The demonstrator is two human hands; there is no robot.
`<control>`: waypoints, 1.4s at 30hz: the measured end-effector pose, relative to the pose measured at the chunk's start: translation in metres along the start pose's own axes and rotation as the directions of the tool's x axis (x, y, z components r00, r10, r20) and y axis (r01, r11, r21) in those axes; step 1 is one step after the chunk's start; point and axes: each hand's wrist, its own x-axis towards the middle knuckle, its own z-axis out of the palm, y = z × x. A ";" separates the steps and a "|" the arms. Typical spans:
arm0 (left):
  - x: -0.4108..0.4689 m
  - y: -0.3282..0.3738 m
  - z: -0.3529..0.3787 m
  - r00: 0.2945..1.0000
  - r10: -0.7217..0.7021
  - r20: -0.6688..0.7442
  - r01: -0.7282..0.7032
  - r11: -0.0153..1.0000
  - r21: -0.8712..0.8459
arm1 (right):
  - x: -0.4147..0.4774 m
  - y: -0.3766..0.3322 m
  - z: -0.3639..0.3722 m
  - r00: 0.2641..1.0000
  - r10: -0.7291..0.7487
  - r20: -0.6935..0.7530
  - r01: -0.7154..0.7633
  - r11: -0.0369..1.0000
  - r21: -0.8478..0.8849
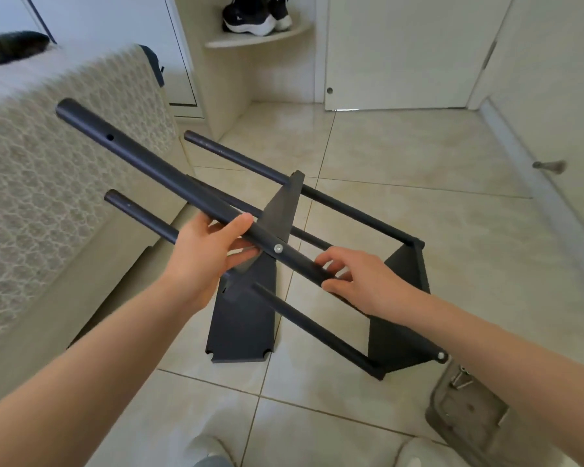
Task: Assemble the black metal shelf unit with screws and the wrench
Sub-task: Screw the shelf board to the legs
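Left hand (205,254) and right hand (361,281) are gripping the upper pole (132,156); holding it level should be keeping the screw (278,248) aligned.

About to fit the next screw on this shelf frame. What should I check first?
1. Left hand grip on the long black metal tube: ok.
2. Right hand grip on that tube: ok.
3. Silver screw through the tube at the black middle shelf panel: ok, in place; tightness cannot tell.
4. Open hole near the tube's far end: not ok, empty.
5. Clear plastic packet of screws on the floor: ok.
6. Wrench: cannot tell, not in view.
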 end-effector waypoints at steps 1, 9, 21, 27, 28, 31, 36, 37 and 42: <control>0.000 0.008 0.002 1.000 0.019 0.019 -0.020 0.999 0.030 | -0.002 0.000 0.000 1.000 -0.001 -0.018 0.001 1.000 0.026; -0.006 0.047 0.015 0.989 0.072 0.126 -0.098 0.972 0.214 | -0.018 -0.003 0.012 0.995 0.030 -0.097 0.000 0.957 0.292; -0.029 0.050 0.029 0.932 0.126 0.340 -0.283 0.839 0.465 | -0.029 0.014 0.016 0.990 0.090 0.109 -0.127 0.907 0.402; -0.032 0.044 0.013 0.902 0.116 0.416 -0.343 0.776 0.529 | -0.047 0.058 -0.034 0.970 0.240 0.034 -0.238 0.918 0.317; -0.032 0.043 0.010 0.898 0.115 0.424 -0.351 0.769 0.534 | -0.048 0.066 -0.045 0.956 0.294 -0.013 -0.272 0.898 0.347; -0.032 0.040 0.003 0.890 0.103 0.445 -0.365 0.745 0.558 | -0.042 0.076 -0.077 0.888 0.431 -0.160 -0.324 0.833 0.448; -0.032 0.038 -0.006 0.869 0.107 0.483 -0.406 0.713 0.572 | -0.019 0.075 -0.122 0.815 0.464 -0.346 -0.313 0.857 0.411; -0.032 0.038 -0.008 0.864 0.102 0.492 -0.410 0.711 0.572 | -0.015 0.072 -0.128 0.818 0.451 -0.358 -0.293 0.861 0.415; -0.031 0.036 -0.013 0.843 0.062 0.535 -0.412 0.714 0.566 | 0.000 0.056 -0.139 0.849 0.360 -0.387 -0.187 0.889 0.418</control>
